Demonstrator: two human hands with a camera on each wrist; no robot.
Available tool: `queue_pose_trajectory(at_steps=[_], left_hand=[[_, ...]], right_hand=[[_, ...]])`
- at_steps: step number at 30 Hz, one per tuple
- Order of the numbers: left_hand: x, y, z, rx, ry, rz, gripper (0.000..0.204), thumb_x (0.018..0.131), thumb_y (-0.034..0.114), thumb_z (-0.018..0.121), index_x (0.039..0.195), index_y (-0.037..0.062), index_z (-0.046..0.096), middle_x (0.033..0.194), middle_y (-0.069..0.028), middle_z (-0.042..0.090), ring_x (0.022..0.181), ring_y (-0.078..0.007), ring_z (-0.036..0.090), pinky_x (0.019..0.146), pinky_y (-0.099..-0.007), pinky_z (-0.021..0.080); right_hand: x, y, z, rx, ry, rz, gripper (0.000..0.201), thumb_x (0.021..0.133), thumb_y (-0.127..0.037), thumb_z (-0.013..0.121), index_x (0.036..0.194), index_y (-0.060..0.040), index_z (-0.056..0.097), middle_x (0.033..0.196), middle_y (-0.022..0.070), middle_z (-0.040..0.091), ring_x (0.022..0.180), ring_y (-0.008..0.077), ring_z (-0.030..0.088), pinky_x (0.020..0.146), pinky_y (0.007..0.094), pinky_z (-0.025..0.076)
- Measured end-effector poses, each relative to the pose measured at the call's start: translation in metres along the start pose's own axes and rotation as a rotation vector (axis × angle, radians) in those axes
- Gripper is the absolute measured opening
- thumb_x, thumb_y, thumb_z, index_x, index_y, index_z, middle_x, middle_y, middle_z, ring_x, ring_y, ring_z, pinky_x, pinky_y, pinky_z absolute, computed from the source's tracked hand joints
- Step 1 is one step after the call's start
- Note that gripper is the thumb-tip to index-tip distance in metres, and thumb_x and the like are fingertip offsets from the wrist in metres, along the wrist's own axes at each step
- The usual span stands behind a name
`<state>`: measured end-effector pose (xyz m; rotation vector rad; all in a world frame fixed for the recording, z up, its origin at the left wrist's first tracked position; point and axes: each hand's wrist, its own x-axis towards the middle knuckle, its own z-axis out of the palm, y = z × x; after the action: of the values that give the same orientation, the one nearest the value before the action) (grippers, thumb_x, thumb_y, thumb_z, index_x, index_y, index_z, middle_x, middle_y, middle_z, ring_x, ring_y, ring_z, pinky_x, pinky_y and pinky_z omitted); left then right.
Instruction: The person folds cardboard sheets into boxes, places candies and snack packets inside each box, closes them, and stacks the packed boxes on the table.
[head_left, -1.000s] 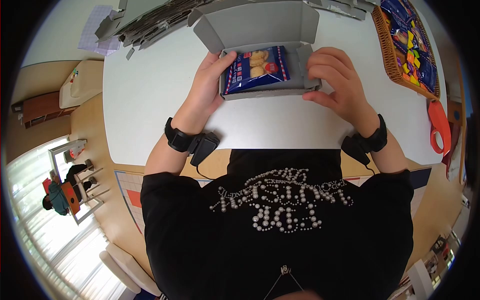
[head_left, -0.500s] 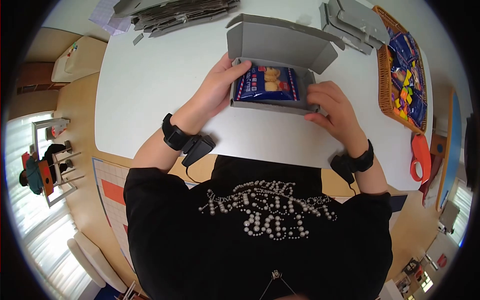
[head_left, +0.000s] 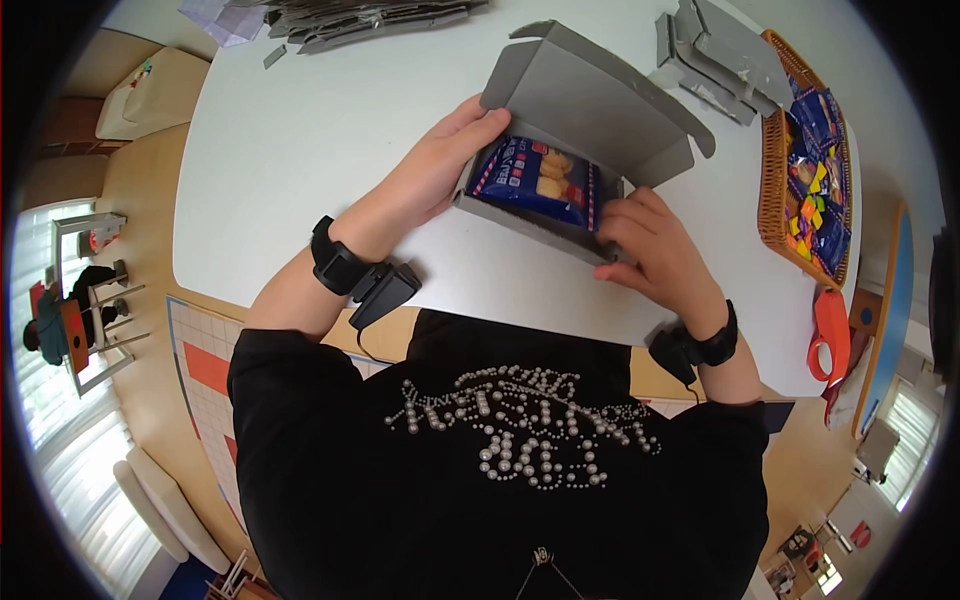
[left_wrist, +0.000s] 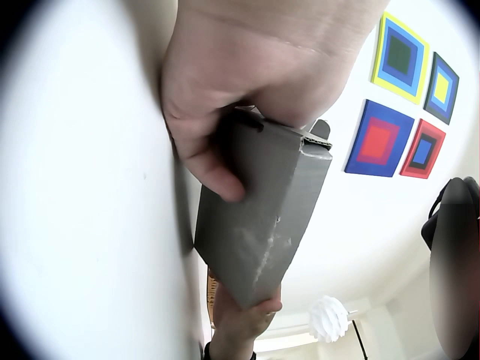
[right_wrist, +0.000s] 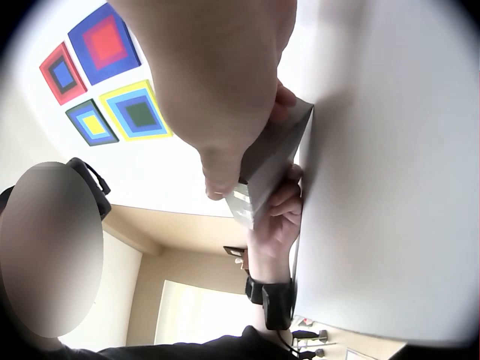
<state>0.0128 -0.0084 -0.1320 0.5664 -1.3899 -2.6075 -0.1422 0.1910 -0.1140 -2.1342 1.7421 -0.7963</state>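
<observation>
A grey cardboard box [head_left: 600, 95] with its lid raised is held over the white table, tilted down toward the right. Inside lies a blue cookie packet [head_left: 535, 182]. My left hand [head_left: 440, 160] grips the box's left end, thumb over the inner edge; the left wrist view shows its fingers curled round the grey side [left_wrist: 255, 202]. At the right end, my right hand [head_left: 655, 245] pinches the box wall, fingertips inside near the packet and thumb on the outside. In the right wrist view the right hand [right_wrist: 225, 97] partly hides the box.
A wicker basket [head_left: 773, 190] of blue packets and colourful small pieces stands at the right, with a red tape dispenser [head_left: 830, 330] below it. Closed grey boxes [head_left: 725, 50] lie at the back right, and flattened grey cardboard [head_left: 370, 18] is stacked at the back left.
The box has turned so its right end sits lower and nearer my body, and both hands have moved with it. The head view has shifted, bringing the grey boxes at the back right into sight.
</observation>
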Motion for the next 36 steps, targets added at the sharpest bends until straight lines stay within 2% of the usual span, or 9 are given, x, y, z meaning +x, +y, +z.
queue_pose_trajectory(at_steps=[7, 9, 12, 14, 18, 20, 23, 30, 36], left_hand=[[-0.001, -0.005, -0.005, 0.157, -0.071, 0.02, 0.056, 0.095, 0.045, 0.027, 0.131, 0.0022, 0.031, 0.122, -0.0156, 0.047, 0.109, -0.0201, 0.053, 0.088, -0.0294, 0.049], [0.001, -0.003, -0.005, -0.049, -0.155, 0.046, 0.064, 0.093, 0.051, 0.017, 0.132, 0.0016, 0.028, 0.123, -0.0179, 0.046, 0.113, -0.0225, 0.051, 0.086, -0.0299, 0.051], [0.003, -0.003, -0.005, -0.055, -0.074, 0.001, 0.064, 0.093, 0.05, 0.013, 0.133, 0.0018, 0.025, 0.124, -0.0194, 0.045, 0.112, -0.0232, 0.051, 0.082, -0.0286, 0.054], [0.006, -0.002, -0.009, -0.033, -0.063, -0.039, 0.058, 0.095, 0.047, 0.017, 0.132, 0.0029, 0.027, 0.121, -0.0186, 0.047, 0.106, -0.0199, 0.056, 0.08, -0.0272, 0.054], [0.012, -0.004, -0.009, -0.064, -0.126, 0.02, 0.046, 0.096, 0.038, 0.027, 0.127, 0.0038, 0.03, 0.118, -0.0159, 0.048, 0.1, -0.0175, 0.059, 0.081, -0.0281, 0.054], [0.009, -0.004, -0.007, -0.13, -0.116, 0.032, 0.043, 0.096, 0.035, 0.03, 0.126, 0.0041, 0.031, 0.117, -0.0149, 0.049, 0.1, -0.0171, 0.059, 0.081, -0.0286, 0.054], [0.007, 0.001, -0.004, -0.126, -0.098, 0.012, 0.041, 0.096, 0.033, 0.031, 0.127, 0.0053, 0.029, 0.119, -0.0139, 0.048, 0.102, -0.0178, 0.057, 0.082, -0.0298, 0.054], [0.005, 0.002, -0.006, -0.148, -0.106, 0.005, 0.039, 0.097, 0.025, 0.033, 0.13, 0.0061, 0.027, 0.121, -0.0129, 0.047, 0.105, -0.0182, 0.056, 0.086, -0.032, 0.052], [0.006, 0.002, -0.007, -0.142, -0.128, 0.018, 0.04, 0.096, 0.023, 0.032, 0.131, 0.0041, 0.027, 0.122, -0.0131, 0.047, 0.102, -0.0172, 0.057, 0.082, -0.0307, 0.053]], right_hand=[[0.0, -0.001, -0.001, 0.096, -0.043, 0.104, 0.034, 0.065, -0.026, 0.075, 0.084, -0.0076, 0.054, 0.089, 0.0067, 0.054, 0.082, 0.0269, 0.047, 0.072, 0.0351, 0.042], [0.001, 0.001, -0.002, 0.075, -0.048, 0.106, 0.033, 0.065, -0.025, 0.075, 0.083, -0.0075, 0.054, 0.091, 0.0073, 0.054, 0.082, 0.027, 0.047, 0.073, 0.035, 0.042], [0.0, 0.003, 0.002, 0.074, 0.109, 0.116, 0.033, 0.064, -0.019, 0.077, 0.085, -0.0074, 0.053, 0.097, 0.007, 0.051, 0.084, 0.0248, 0.048, 0.074, 0.0336, 0.043], [0.001, 0.0, 0.0, 0.256, 0.186, 0.271, 0.04, 0.061, -0.013, 0.079, 0.091, -0.0076, 0.053, 0.102, 0.007, 0.047, 0.084, 0.0217, 0.048, 0.076, 0.0314, 0.043], [-0.013, 0.017, 0.006, 0.159, 0.25, 0.199, 0.059, 0.061, -0.008, 0.079, 0.109, -0.0096, 0.045, 0.102, 0.0065, 0.045, 0.085, 0.0182, 0.048, 0.077, 0.029, 0.043], [-0.015, 0.025, 0.017, 0.428, 0.436, 0.234, 0.074, 0.063, -0.006, 0.078, 0.121, -0.0094, 0.032, 0.102, 0.0076, 0.045, 0.084, 0.0163, 0.048, 0.077, 0.0283, 0.043], [-0.01, 0.023, 0.014, 0.576, 0.449, 0.31, 0.086, 0.066, -0.003, 0.076, 0.13, -0.0091, 0.019, 0.103, 0.007, 0.045, 0.085, 0.0146, 0.047, 0.077, 0.0274, 0.043], [-0.012, 0.027, 0.013, 0.595, 0.376, 0.374, 0.087, 0.068, 0.002, 0.071, 0.138, -0.008, 0.019, 0.11, 0.0072, 0.043, 0.087, 0.0153, 0.048, 0.079, 0.0284, 0.043], [-0.008, 0.02, 0.007, 0.497, 0.442, 0.286, 0.082, 0.067, 0.006, 0.067, 0.137, -0.0073, 0.026, 0.122, 0.0081, 0.038, 0.093, 0.0156, 0.046, 0.08, 0.0285, 0.043]])
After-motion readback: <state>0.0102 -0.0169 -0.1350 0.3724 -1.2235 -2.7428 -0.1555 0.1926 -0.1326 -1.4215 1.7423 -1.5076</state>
